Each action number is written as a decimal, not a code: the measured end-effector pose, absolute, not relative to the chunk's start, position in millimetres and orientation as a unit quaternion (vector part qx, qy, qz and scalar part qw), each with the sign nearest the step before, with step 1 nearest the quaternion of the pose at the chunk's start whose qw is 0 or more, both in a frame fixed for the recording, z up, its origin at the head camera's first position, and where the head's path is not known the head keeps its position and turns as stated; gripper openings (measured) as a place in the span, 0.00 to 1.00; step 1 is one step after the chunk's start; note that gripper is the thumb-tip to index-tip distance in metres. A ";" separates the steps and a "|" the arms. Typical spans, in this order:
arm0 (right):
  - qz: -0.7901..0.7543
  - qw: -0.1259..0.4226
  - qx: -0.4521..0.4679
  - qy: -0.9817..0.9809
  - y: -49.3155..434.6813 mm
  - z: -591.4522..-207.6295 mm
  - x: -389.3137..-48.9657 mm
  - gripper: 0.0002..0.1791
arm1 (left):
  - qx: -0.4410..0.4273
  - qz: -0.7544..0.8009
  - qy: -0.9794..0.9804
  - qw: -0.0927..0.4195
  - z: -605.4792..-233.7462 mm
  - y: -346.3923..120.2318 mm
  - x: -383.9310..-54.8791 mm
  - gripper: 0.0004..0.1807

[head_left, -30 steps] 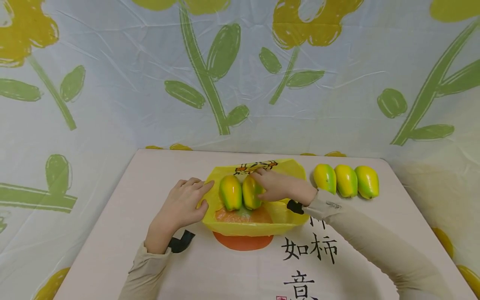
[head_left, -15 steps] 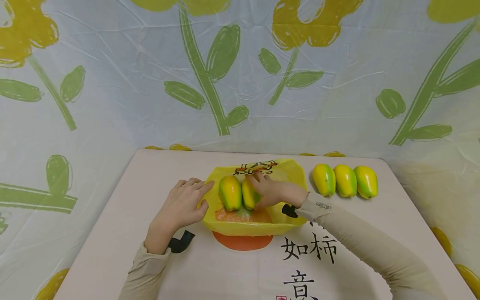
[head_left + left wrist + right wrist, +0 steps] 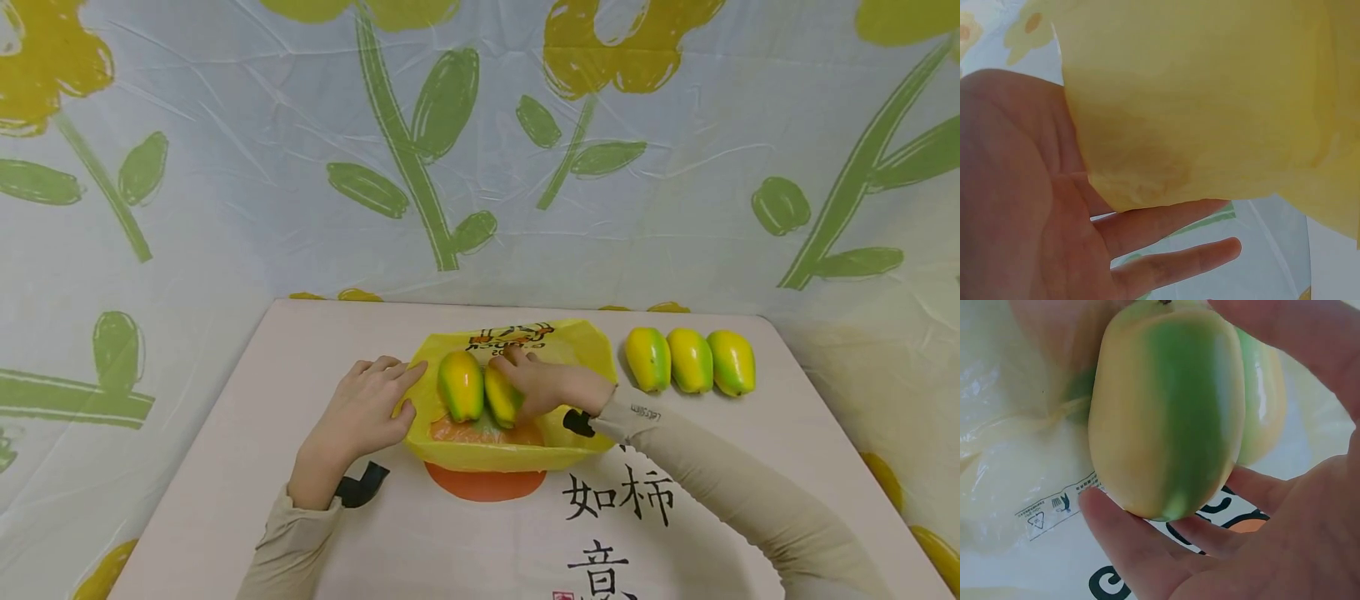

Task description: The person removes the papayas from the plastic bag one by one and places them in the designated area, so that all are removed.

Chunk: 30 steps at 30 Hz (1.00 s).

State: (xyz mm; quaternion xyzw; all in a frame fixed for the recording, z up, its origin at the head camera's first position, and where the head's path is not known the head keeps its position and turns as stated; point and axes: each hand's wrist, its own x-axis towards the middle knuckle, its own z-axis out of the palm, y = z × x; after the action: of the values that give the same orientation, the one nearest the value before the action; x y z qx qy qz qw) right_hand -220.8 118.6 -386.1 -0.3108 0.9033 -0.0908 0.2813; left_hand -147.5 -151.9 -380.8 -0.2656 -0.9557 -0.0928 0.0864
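Observation:
A yellow plastic bag (image 3: 577,350) lies spread with its mouth open on the table. Two yellow-green papayas are in it, side by side. My right hand (image 3: 543,385) grips the right papaya (image 3: 501,396); in the right wrist view its fingers and thumb curve round that papaya (image 3: 1166,419). The left papaya (image 3: 461,386) sits right beside it, nobody touching it. My left hand (image 3: 367,404) is at the bag's left edge, fingers straight; in the left wrist view the yellow film (image 3: 1197,106) covers part of the fingers of the left hand (image 3: 1085,200).
Three more papayas stand in a row to the right of the bag: a near one (image 3: 648,360), a middle one (image 3: 690,361) and an outer one (image 3: 732,363). The pale tabletop (image 3: 465,542) carries black characters and an orange print. A flowered cloth (image 3: 300,167) hangs behind.
My right hand has shifted slightly left and down and closed round the right papaya, which now tilts a little. The left hand has stayed in place.

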 end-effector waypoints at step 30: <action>-0.118 0.271 -0.318 0.901 126.7 -380.6 -211.5 0.54 | -0.270 -0.098 -0.953 0.093 -383.2 -152.9 -148.8 0.27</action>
State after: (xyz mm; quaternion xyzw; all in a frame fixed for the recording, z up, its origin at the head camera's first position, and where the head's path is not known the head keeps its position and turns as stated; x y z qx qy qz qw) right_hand -211.5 126.7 -380.6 -0.3182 0.9008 -0.1176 0.2711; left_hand -148.8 -152.9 -383.2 -0.2695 -0.9535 -0.0981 0.0928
